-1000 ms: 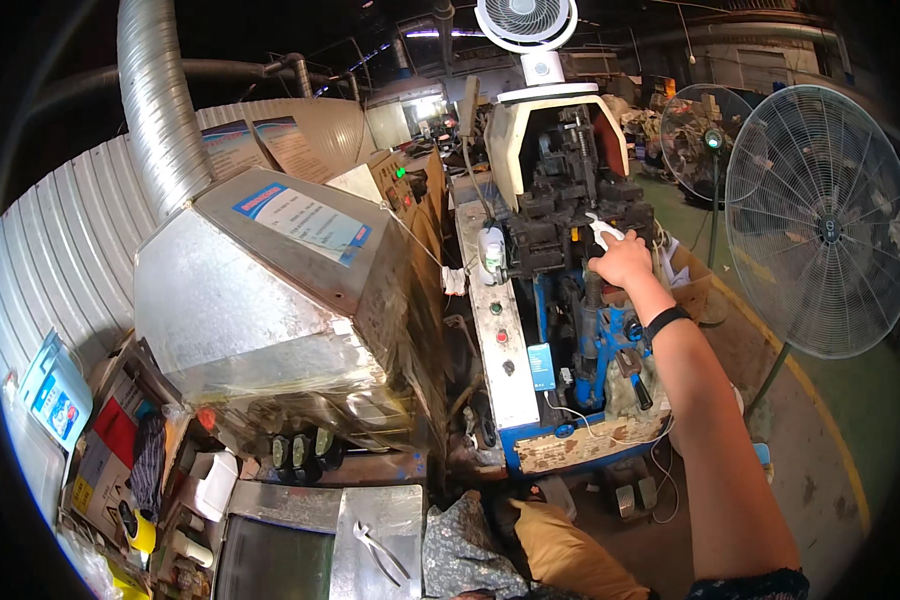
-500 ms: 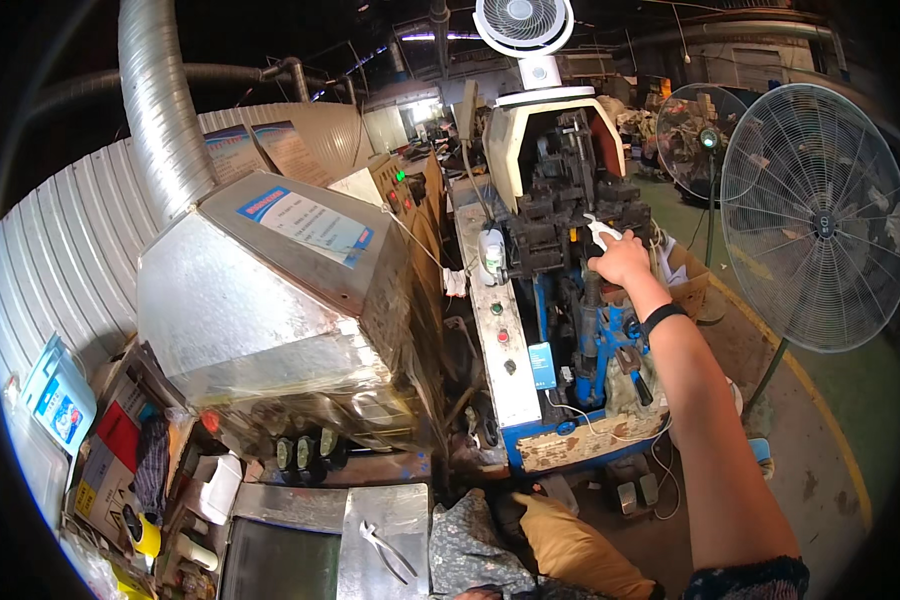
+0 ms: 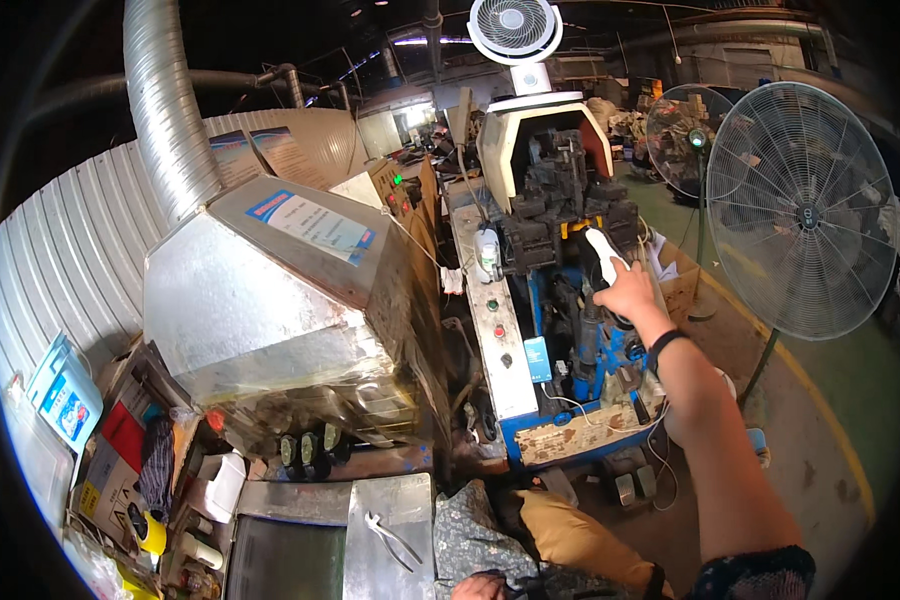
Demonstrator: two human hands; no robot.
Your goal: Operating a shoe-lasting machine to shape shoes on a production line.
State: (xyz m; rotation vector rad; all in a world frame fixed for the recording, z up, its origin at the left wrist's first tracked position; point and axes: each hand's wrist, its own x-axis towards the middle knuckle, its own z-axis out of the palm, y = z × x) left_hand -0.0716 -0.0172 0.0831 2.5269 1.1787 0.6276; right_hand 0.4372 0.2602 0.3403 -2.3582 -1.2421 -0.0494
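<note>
My right hand (image 3: 630, 294) reaches forward at the right, its fingers closed round one end of a white, elongated, shoe-sole-shaped piece (image 3: 602, 254). The piece slants up and left, its far end in front of the dark jaws of a machine (image 3: 555, 215) with a yellow part between them. On my wrist is a dark band. At the bottom edge, by my lap, only a small part of my left hand (image 3: 481, 587) shows; its fingers are out of sight. A pair of metal pincers (image 3: 394, 543) lies on a metal plate (image 3: 370, 505) ahead and left of it.
A sheet-metal hood (image 3: 260, 290) with a silver duct (image 3: 170, 110) stands at the left. Large floor fans (image 3: 808, 215) are at the right, and a white fan (image 3: 515, 25) sits atop the machine. A button panel (image 3: 510, 385) runs along the machine's left side. Foot pedals (image 3: 635, 487) lie below.
My right hand has drawn back slightly from the machine's jaws with the white piece, which now shows more of its length. More of my left hand shows at the bottom edge.
</note>
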